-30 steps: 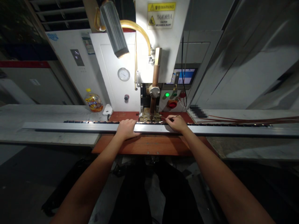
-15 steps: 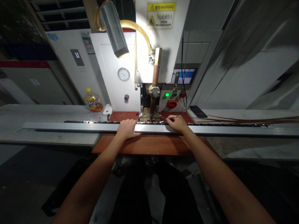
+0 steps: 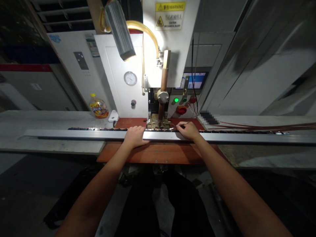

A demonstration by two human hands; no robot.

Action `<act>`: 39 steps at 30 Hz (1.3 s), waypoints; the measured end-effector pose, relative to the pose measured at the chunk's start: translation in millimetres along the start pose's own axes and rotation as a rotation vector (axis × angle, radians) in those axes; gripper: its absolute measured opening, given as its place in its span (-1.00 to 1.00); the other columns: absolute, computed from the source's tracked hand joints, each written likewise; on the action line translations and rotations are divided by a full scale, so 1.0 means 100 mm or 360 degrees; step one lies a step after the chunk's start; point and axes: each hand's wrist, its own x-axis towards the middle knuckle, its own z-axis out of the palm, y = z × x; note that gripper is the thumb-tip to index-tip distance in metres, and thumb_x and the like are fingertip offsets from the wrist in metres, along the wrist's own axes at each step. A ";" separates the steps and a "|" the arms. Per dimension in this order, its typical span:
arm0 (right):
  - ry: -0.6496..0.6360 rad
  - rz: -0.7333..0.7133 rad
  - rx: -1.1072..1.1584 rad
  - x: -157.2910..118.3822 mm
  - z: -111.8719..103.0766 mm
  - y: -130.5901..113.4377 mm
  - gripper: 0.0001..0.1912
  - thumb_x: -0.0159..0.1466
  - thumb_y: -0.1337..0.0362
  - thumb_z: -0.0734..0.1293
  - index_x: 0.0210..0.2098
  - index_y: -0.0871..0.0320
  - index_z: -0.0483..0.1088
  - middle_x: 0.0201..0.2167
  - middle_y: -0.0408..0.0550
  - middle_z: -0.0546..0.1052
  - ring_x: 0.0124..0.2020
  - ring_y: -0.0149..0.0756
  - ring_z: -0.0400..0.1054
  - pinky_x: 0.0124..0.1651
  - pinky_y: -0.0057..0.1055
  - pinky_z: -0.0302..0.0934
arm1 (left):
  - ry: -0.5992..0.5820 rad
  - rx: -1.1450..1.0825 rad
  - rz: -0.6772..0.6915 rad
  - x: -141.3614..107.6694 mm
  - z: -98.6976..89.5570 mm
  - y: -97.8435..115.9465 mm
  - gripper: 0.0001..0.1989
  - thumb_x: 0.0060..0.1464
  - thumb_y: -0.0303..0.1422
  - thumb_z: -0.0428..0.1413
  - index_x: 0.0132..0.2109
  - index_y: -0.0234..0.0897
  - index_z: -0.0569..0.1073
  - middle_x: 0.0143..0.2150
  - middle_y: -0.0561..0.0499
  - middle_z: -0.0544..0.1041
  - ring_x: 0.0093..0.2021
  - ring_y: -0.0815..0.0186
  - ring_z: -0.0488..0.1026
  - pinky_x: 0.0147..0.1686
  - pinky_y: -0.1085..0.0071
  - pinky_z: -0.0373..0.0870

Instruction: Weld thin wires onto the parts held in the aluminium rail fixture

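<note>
A long silver metal bar [image 3: 163, 136] lies across the work surface, with a row of dark and coppery pieces along its far edge. My left hand [image 3: 134, 136] is wrapped over the bar, left of the machine's copper electrode [image 3: 161, 112]. On the other side of the electrode, my right hand [image 3: 188, 130] rests at the bar's far edge, its fingers pinched on a thin dark tool or wire whose ends are too small to make out. The electrode's tip is down at a small brass fixture [image 3: 155, 122] between my hands.
A reddish-brown board [image 3: 158, 153] sits under the bar. At the back left stand a yellow-capped bottle [image 3: 98, 107] and a small white device [image 3: 114, 116]. Brown rods [image 3: 266, 126] lie at the right, near a pixelated dark object [image 3: 209, 118]. A lamp [image 3: 120, 31] hangs above.
</note>
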 end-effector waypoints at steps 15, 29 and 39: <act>-0.0033 0.0068 0.0043 0.00 -0.03 -0.01 -0.69 0.31 0.21 0.22 -0.39 0.06 0.59 -0.31 -0.04 0.67 -0.22 -0.14 0.54 -0.09 -0.33 0.31 | -0.0051 -0.0031 -0.0031 0.02 -0.02 0.03 -0.46 -0.03 0.07 0.20 -0.02 -0.18 0.44 -0.04 -0.14 0.55 0.00 0.00 0.45 -0.04 0.16 0.30; -0.0013 0.0068 0.0004 0.03 0.01 0.04 -0.71 0.29 0.21 0.23 -0.40 0.06 0.59 -0.32 -0.03 0.68 -0.24 -0.16 0.53 -0.11 -0.37 0.28 | -0.0070 0.0000 -0.0017 0.05 -0.02 0.01 -0.45 -0.05 0.10 0.20 -0.06 -0.20 0.45 -0.05 -0.15 0.56 -0.02 0.00 0.48 -0.06 0.16 0.34; -0.0031 0.0090 0.0059 0.07 0.03 0.06 -0.70 0.27 0.22 0.23 -0.38 0.07 0.61 -0.33 -0.03 0.67 -0.25 -0.16 0.53 -0.11 -0.36 0.30 | -0.0149 -0.0022 -0.0019 0.11 -0.03 -0.01 -0.41 -0.05 0.15 0.16 -0.05 -0.20 0.46 -0.03 -0.17 0.57 -0.02 -0.04 0.49 -0.07 0.14 0.36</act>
